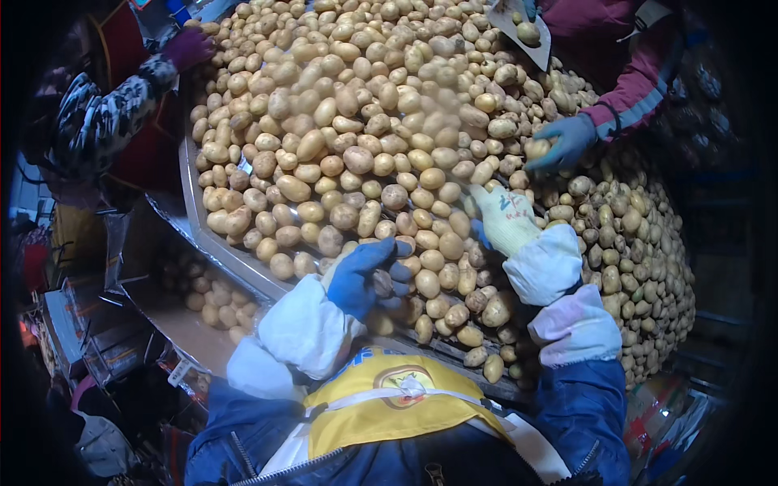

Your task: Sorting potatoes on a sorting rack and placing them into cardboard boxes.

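My left hand (pixel 362 279), in a blue-coated glove, is turned partly palm up at the near edge of the potato heap. Its fingers curl around a small dark potato (pixel 383 283). My right hand (pixel 503 220) wears a pale knit glove with a blue palm and printed marks on its back. It reaches palm down onto the heap of potatoes (pixel 358 159), right of my left hand. Its fingertips are blurred, and whatever lies beneath its palm is hidden. The potatoes around both hands are yellow-brown, some with dirt on their skins.
A metal table rim (pixel 228 250) borders the heap on the left. Below it, more potatoes (pixel 222 307) lie by a cardboard box (pixel 176 325). At right, a co-worker's gloved hand (pixel 565 143) holds a potato. Another co-worker's purple-gloved hand (pixel 187 47) touches the far left edge.
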`<state>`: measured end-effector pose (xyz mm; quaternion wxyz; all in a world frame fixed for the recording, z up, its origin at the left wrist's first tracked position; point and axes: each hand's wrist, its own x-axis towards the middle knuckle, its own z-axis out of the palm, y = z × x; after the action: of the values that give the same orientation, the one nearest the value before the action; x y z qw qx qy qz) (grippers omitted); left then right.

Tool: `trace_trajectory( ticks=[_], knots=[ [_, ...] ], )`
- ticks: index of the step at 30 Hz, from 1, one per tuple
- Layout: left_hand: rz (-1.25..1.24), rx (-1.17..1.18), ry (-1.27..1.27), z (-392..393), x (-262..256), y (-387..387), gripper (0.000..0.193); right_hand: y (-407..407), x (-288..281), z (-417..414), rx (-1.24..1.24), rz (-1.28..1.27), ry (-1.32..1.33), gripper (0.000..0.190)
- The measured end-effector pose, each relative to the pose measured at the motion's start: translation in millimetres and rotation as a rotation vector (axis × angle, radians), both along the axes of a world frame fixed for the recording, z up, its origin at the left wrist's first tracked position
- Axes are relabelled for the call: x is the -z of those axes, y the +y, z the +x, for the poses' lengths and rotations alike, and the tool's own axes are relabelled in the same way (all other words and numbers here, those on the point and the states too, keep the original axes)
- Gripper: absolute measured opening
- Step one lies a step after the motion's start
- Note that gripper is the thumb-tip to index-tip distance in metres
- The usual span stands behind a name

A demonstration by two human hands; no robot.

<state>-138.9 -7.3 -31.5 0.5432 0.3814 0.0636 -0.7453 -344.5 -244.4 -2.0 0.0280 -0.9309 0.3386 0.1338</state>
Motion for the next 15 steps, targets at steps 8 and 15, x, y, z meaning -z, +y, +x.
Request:
trace_trajectory(
  ticks=[8, 15],
  knots=[
    [-0.151, -0.201, 0.282, -8, 32, 6, 0.056, -18, 41, 4, -0.024, -0.037, 0.043, 0.017],
    [-0.204, -0.363, 0.401, -7, 40, 20, 0.055, -6, -23, 22, 0.347, 0.368, -0.206, 0.057]
  ],
)
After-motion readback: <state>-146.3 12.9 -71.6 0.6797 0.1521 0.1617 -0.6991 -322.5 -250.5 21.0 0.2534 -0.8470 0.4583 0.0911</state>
